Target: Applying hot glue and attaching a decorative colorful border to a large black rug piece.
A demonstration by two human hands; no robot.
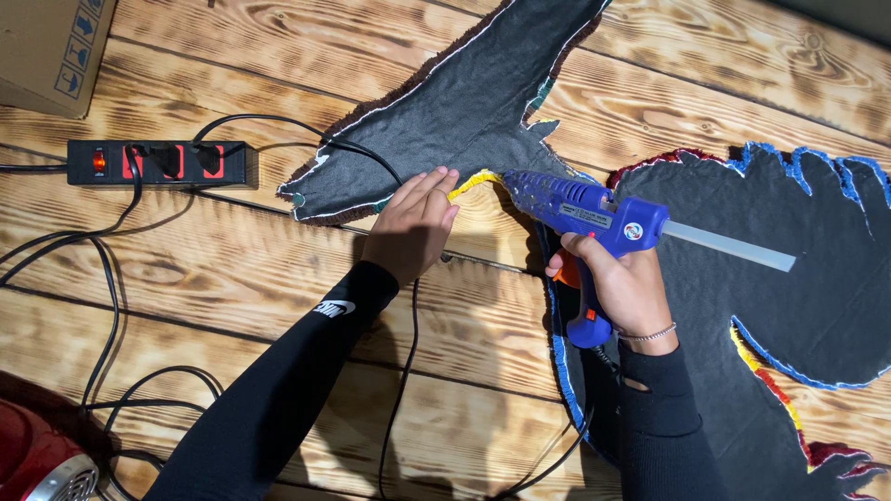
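Note:
My right hand [624,283] grips a blue hot glue gun [585,211] by its handle, with a translucent glue stick [729,246] poking out of its back toward the right. The gun's nozzle points left at a yellow tufted edge [471,181] of a dark grey rug piece [464,111] lying face down. My left hand [415,225] lies flat with fingers together, pressing that edge just left of the nozzle. A second dark rug piece [798,278] with blue, red and yellow trim lies under my right forearm.
A black power strip [158,163] with a lit red switch lies at the left, black cords [111,297] trailing over the wooden plank floor [232,250]. A cardboard box [51,51] stands top left. A red appliance [37,459] sits bottom left.

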